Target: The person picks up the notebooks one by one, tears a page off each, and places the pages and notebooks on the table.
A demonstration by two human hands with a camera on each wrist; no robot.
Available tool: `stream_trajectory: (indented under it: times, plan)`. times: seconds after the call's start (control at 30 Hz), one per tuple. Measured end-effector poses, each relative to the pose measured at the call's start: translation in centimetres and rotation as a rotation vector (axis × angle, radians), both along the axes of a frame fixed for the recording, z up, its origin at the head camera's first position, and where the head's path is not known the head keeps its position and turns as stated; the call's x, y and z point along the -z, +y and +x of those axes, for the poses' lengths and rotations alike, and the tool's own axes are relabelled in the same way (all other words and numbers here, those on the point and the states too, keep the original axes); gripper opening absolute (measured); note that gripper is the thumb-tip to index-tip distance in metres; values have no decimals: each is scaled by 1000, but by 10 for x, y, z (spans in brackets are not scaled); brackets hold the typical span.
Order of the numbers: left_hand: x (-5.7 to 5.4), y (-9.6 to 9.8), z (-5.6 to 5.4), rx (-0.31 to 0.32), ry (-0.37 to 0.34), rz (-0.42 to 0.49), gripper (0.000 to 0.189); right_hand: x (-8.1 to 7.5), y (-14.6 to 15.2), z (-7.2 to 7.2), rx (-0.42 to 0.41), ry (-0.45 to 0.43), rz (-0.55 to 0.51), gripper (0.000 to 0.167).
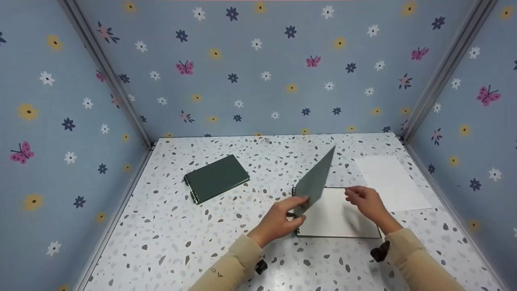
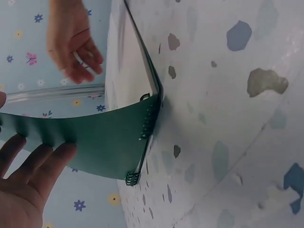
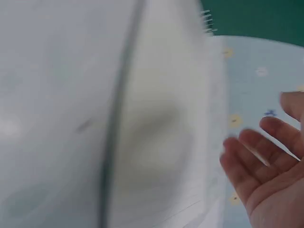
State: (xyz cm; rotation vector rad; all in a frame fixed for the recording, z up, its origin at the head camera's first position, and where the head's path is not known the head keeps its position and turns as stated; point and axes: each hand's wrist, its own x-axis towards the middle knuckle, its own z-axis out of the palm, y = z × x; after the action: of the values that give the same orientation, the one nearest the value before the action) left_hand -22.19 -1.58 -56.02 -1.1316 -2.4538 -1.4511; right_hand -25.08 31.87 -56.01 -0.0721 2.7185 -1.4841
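A spiral-bound notebook lies on the speckled table with its dark green cover [image 1: 317, 182] raised on the binding side and a blank cream page [image 1: 323, 222] exposed. My left hand [image 1: 278, 218] holds that cover near its lower edge, thumb on one side and fingers on the other. In the left wrist view the cover [image 2: 104, 137] bows slightly, with several fingers against its outer face. Over the right part of the page hovers my right hand [image 1: 369, 204], its fingers loosely bent. Nothing is between those fingers in the right wrist view.
To the left lies a second green spiral notebook [image 1: 216, 178], closed and angled. A white sheet of paper [image 1: 396, 182] rests on the table [image 1: 226, 250] at the right, beyond the right hand. Flower-patterned walls [image 1: 274, 76] enclose the back and sides.
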Motion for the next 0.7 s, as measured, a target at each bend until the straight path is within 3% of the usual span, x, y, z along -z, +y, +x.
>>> stream_trajectory:
  times: [0.13, 0.2, 0.3, 0.4, 0.5, 0.7]
  plan:
    - [2, 23, 0, -54, 112, -129, 51, -38, 1, -4, 47, -62, -339, 64]
    - [3, 33, 1, -64, 140, -202, 51, -55, 1, -5, 72, -86, -403, 70]
    - [6, 44, 2, -62, 182, -324, 50, -71, 5, -6, 72, -95, -324, 65]
    - [10, 50, 2, -40, 198, -427, 50, -75, 11, -7, 60, -89, -184, 55]
    - [13, 48, 0, -4, 173, -512, 53, -71, 19, -8, 45, -64, -66, 50]
    - [22, 35, -8, 22, 132, -640, 45, -48, 31, -7, 94, 2, 160, 36]
